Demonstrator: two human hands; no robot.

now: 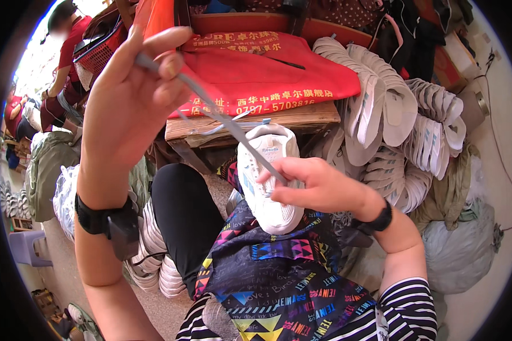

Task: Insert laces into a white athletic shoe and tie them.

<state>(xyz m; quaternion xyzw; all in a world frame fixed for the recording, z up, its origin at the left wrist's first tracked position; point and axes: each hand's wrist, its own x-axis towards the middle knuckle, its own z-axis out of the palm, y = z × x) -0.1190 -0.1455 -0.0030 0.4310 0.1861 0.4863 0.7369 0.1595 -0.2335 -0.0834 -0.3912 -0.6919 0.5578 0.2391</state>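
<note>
A flat grey shoelace [235, 128] runs slantwise, pulled straight, between my two hands. My left hand [136, 85], raised at the upper left, pinches its upper end between thumb and fingers. Lower down, my right hand [330, 184] pinches the lace just above a white sneaker [279, 219]. The sneaker rests on the patterned apron [267, 273] over my lap, its toe toward me and its tongue facing away. Part of the sneaker's right side is hidden by my right hand.
Ahead stands a wooden bench [250, 126] covered by a red cloth [256, 71], with loose laces at its front edge. Stacked white shoes [375, 96] are piled at the right; more shoes [170, 275] lie by my left leg. Another person [68, 68] sits at the far left.
</note>
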